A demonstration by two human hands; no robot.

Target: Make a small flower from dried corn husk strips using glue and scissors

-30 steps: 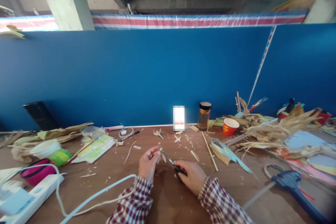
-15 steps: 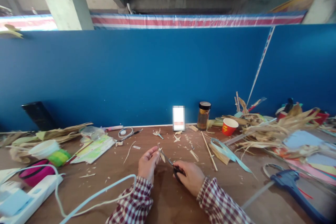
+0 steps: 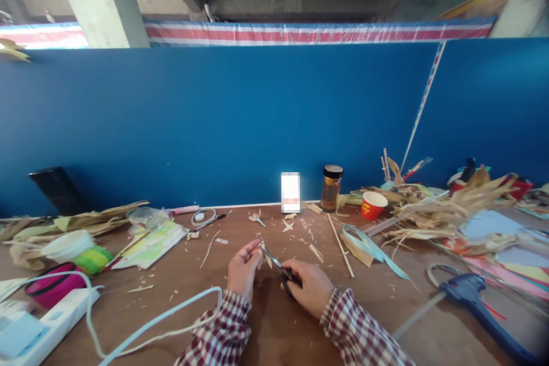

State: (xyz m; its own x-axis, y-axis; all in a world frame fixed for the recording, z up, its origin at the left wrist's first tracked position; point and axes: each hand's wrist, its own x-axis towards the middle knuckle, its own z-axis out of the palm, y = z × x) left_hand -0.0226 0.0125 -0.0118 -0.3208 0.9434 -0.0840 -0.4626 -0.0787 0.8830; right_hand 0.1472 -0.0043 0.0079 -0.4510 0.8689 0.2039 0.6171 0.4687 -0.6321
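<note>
My left hand is closed in a pinch on a small piece of dried husk, held just above the brown table. My right hand grips the black handles of small scissors. Their blades point up and left and meet the husk piece at my left fingertips. Both wrists wear red and white checked sleeves. Pale husk trimmings lie scattered on the table beyond my hands.
A blue partition closes the back. Left: a white power strip with a pale cable, a pink roll, a green tape roll. Right: a husk pile, a red cup, a jar, a blue glue gun.
My hands have stayed together at the same spot, with the scissors still at the husk piece. The view has shifted slightly.
</note>
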